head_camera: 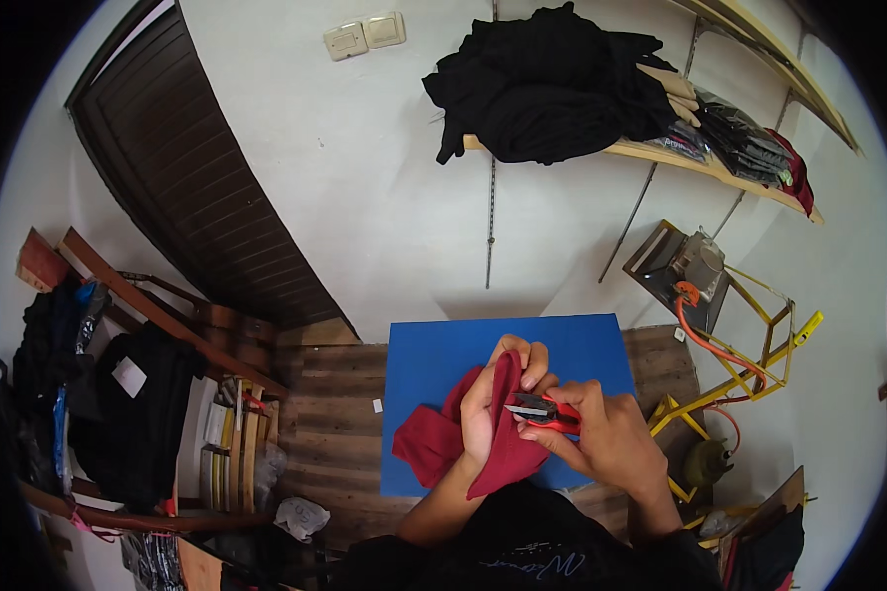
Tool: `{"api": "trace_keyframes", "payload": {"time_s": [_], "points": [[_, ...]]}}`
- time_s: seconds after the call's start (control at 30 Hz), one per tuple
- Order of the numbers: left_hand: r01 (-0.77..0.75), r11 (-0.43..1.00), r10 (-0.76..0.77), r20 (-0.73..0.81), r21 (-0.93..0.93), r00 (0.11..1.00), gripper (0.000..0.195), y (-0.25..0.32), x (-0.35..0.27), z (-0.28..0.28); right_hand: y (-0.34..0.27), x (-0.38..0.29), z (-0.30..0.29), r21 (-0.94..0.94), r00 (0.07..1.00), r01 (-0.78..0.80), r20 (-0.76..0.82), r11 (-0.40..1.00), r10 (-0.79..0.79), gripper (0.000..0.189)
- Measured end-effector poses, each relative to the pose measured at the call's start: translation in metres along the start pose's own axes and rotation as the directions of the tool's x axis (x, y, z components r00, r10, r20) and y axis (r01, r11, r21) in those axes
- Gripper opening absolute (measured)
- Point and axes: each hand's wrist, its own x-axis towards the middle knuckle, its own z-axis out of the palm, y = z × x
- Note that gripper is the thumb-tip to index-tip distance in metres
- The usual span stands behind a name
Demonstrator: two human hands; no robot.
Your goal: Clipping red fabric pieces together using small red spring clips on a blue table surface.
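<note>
My left hand (480,406) grips a folded piece of dark red fabric (432,443), which drapes over and around the hand. My right hand (613,436) holds small red-handled thread snips (543,414) between thumb and fingers. The snips' blades are apart and point left, right at the edge of the red fabric; whether they touch it I cannot tell. Both hands are above a blue tabletop (421,354). Part of the fabric hangs low over the table's left side, and the left palm is partly hidden by cloth.
A wooden wall shelf (636,150) holds black garments (539,89) and plastic-wrapped clothing (743,140). At right stands a yellow metal frame (746,377) with an orange hose (709,347) and a green gas cylinder (706,462). A rack with black clothes (133,414) and a dark door (192,162) are at left.
</note>
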Motion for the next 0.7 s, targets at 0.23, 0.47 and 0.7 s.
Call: {"api": "trace_keyframes", "payload": {"time_s": [0.23, 0.47, 0.7], "points": [[0.015, 0.988, 0.000, -0.099, 0.154, 0.995, 0.019, -0.009, 0.003, 0.002, 0.003, -0.002, 0.000, 0.008, 0.995, -0.083, 0.052, 0.997, 0.082, 0.054], [-0.002, 0.979, 0.018, -0.078, 0.204, 0.997, 0.019, -0.006, 0.003, -0.003, 0.006, -0.003, 0.001, 0.051, 0.992, -0.097, 0.086, 0.994, 0.092, 0.050], [0.021, 0.999, -0.022, 0.028, 0.025, 0.999, 0.013, 0.002, 0.005, -0.004, 0.055, -0.014, -0.031, 0.730, 0.741, 0.025, -0.472, 0.683, 0.478, 0.034]]}}
